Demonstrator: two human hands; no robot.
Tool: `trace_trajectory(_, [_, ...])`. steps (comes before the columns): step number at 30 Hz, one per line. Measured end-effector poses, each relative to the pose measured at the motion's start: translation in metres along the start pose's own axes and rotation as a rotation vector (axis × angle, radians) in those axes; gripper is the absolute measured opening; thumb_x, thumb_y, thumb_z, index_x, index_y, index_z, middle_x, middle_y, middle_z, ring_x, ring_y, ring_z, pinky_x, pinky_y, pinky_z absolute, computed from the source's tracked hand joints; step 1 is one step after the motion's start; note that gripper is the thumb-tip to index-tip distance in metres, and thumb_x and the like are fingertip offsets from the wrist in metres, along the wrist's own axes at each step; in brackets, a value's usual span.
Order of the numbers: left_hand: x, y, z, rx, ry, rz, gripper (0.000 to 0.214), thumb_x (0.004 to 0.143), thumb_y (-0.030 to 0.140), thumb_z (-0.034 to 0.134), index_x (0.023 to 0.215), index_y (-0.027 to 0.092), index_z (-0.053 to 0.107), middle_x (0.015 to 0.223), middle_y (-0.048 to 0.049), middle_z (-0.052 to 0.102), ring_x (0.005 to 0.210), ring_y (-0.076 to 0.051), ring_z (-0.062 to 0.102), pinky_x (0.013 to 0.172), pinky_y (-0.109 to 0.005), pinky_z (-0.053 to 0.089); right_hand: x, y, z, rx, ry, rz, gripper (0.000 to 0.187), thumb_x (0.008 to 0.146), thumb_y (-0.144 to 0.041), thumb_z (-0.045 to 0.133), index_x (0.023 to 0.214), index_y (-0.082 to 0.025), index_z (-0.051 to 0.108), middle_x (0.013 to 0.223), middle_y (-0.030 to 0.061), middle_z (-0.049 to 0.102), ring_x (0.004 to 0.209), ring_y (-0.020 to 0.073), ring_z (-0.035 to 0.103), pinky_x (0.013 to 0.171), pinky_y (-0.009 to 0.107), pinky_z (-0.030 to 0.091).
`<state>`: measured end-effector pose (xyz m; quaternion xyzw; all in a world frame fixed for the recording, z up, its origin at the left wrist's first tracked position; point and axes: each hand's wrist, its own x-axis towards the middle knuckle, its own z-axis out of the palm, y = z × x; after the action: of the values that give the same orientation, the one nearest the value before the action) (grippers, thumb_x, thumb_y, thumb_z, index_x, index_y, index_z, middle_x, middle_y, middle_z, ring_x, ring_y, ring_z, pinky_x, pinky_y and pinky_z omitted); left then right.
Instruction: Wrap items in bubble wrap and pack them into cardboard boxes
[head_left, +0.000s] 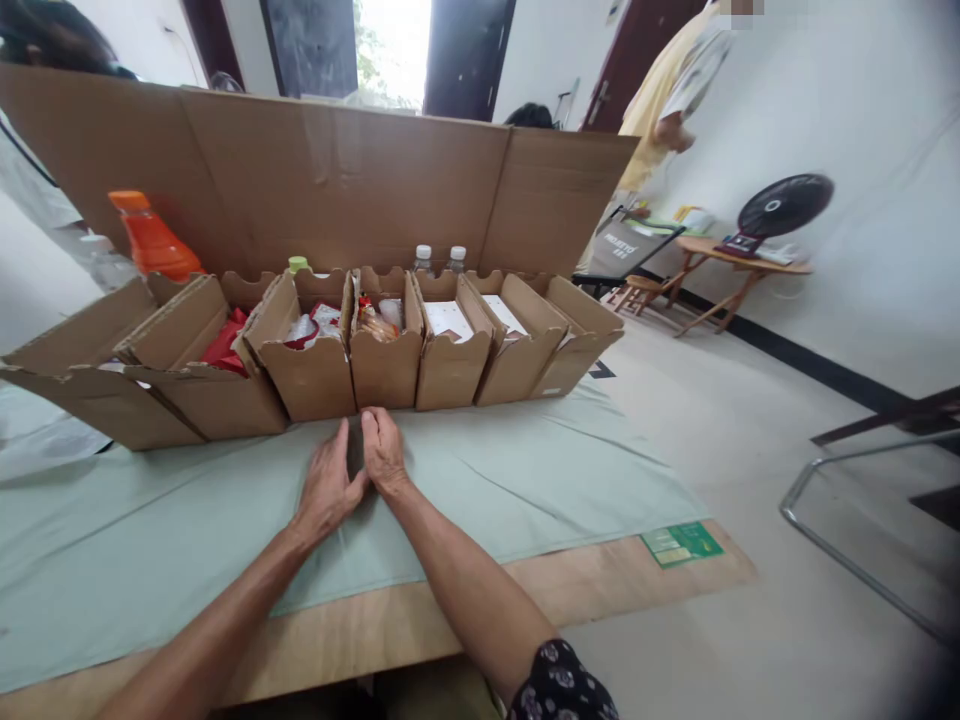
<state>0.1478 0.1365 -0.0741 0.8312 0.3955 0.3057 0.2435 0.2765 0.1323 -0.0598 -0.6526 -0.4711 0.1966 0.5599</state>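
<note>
My left hand (328,485) rests on the pale green cloth (480,490) with its fingers stretched forward and nothing in its grasp. Beside it lies my right hand (383,448), fingers extended and slightly bent, also holding nothing I can see. The two hands face each other with a narrow dark gap between them. Just beyond the fingertips stands a row of several open cardboard bins. Nearest are a bin with packets (319,385) and a bin with orange-wrapped goods (382,375); I cannot tell whether my fingertips touch them.
A tall cardboard panel (352,190) stands behind the bins. An orange bottle (156,240) and two white-capped bottles (423,258) show there. A green card (682,545) lies at the table's right edge. A person (664,110) stands near a fan (784,207) on a small table.
</note>
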Motion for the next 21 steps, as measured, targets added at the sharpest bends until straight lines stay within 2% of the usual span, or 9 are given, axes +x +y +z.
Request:
trace_trajectory(2, [-0.016, 0.007, 0.003, 0.157, -0.064, 0.094, 0.067, 0.091, 0.034, 0.052, 0.152, 0.007, 0.047, 0.153, -0.0261, 0.054, 0.146, -0.041, 0.048, 0.122, -0.064, 0.031, 0.0, -0.001, 0.0, -0.006, -0.005, 0.007, 0.031, 0.104, -0.034, 0.04, 0.108, -0.021, 0.068, 0.106, 0.0069, 0.073, 0.102, 0.0195, 0.067, 0.095, 0.032, 0.051])
trace_trajectory(4, [-0.037, 0.013, 0.005, 0.267, -0.096, 0.182, 0.058, 0.095, 0.035, 0.049, 0.147, 0.011, 0.055, 0.153, -0.0227, 0.055, 0.147, -0.039, 0.046, 0.124, -0.063, 0.028, 0.0, -0.002, -0.001, -0.013, -0.016, 0.009, 0.029, 0.103, -0.032, 0.042, 0.107, -0.021, 0.068, 0.105, 0.0069, 0.073, 0.102, 0.0195, 0.067, 0.095, 0.032, 0.051])
trace_trajectory(9, [-0.102, 0.023, 0.001, 0.353, -0.09, 0.393, 0.058, 0.096, 0.037, 0.057, 0.152, 0.023, 0.053, 0.16, -0.014, 0.05, 0.15, -0.035, 0.045, 0.127, -0.056, 0.024, -0.005, -0.007, -0.001, -0.042, -0.071, -0.005, 0.023, 0.099, -0.028, 0.049, 0.102, -0.02, 0.07, 0.102, 0.0061, 0.074, 0.099, 0.0197, 0.067, 0.095, 0.032, 0.05])
trace_trajectory(12, [-0.126, 0.026, -0.014, 0.275, -0.138, 0.444, 0.063, 0.092, 0.035, 0.063, 0.154, 0.031, 0.052, 0.163, -0.009, 0.046, 0.15, -0.033, 0.045, 0.128, -0.054, 0.027, -0.012, -0.01, -0.002, -0.062, -0.122, -0.023, 0.023, 0.099, -0.027, 0.049, 0.1, -0.021, 0.071, 0.098, 0.0042, 0.074, 0.093, 0.0185, 0.067, 0.091, 0.031, 0.052])
trace_trajectory(14, [-0.127, 0.024, -0.032, 0.127, -0.235, 0.432, 0.055, 0.091, 0.039, 0.064, 0.146, 0.034, 0.061, 0.155, -0.007, 0.056, 0.143, -0.031, 0.054, 0.122, -0.051, 0.04, -0.02, -0.012, -0.004, -0.076, -0.169, -0.041, 0.021, 0.098, -0.026, 0.051, 0.1, -0.021, 0.072, 0.096, 0.0031, 0.075, 0.089, 0.0175, 0.067, 0.086, 0.03, 0.053])
trace_trajectory(16, [-0.116, 0.018, -0.058, -0.031, -0.293, 0.312, 0.039, 0.094, 0.044, 0.06, 0.128, 0.034, 0.074, 0.135, -0.0056, 0.073, 0.125, -0.029, 0.069, 0.108, -0.044, 0.056, -0.031, -0.014, -0.008, -0.089, -0.232, -0.071, 0.02, 0.096, -0.023, 0.053, 0.102, -0.022, 0.072, 0.097, 0.0025, 0.076, 0.088, 0.0165, 0.068, 0.084, 0.028, 0.054])
trace_trajectory(17, [-0.107, 0.014, -0.071, -0.079, -0.277, 0.209, 0.035, 0.096, 0.047, 0.057, 0.12, 0.033, 0.078, 0.123, -0.0049, 0.079, 0.114, -0.028, 0.075, 0.097, -0.04, 0.062, -0.038, -0.016, -0.011, -0.096, -0.268, -0.093, 0.02, 0.095, -0.021, 0.054, 0.103, -0.022, 0.072, 0.099, 0.0025, 0.076, 0.09, 0.0162, 0.069, 0.085, 0.028, 0.054])
trace_trajectory(19, [-0.088, 0.004, -0.095, -0.088, -0.16, 0.008, 0.039, 0.096, 0.052, 0.054, 0.115, 0.03, 0.079, 0.111, -0.0043, 0.082, 0.102, -0.028, 0.078, 0.077, -0.035, 0.067, -0.056, -0.02, -0.018, -0.116, -0.346, -0.144, 0.019, 0.092, -0.018, 0.058, 0.102, -0.023, 0.073, 0.109, 0.0031, 0.077, 0.101, 0.0165, 0.07, 0.094, 0.031, 0.053])
trace_trajectory(21, [-0.069, -0.006, -0.108, -0.04, -0.048, -0.049, 0.044, 0.094, 0.057, 0.055, 0.117, 0.028, 0.078, 0.116, -0.0057, 0.08, 0.105, -0.03, 0.077, 0.069, -0.034, 0.066, -0.078, -0.025, -0.024, -0.143, -0.43, -0.198, 0.016, 0.088, -0.016, 0.065, 0.097, -0.025, 0.074, 0.118, 0.0032, 0.077, 0.113, 0.0185, 0.069, 0.104, 0.036, 0.048])
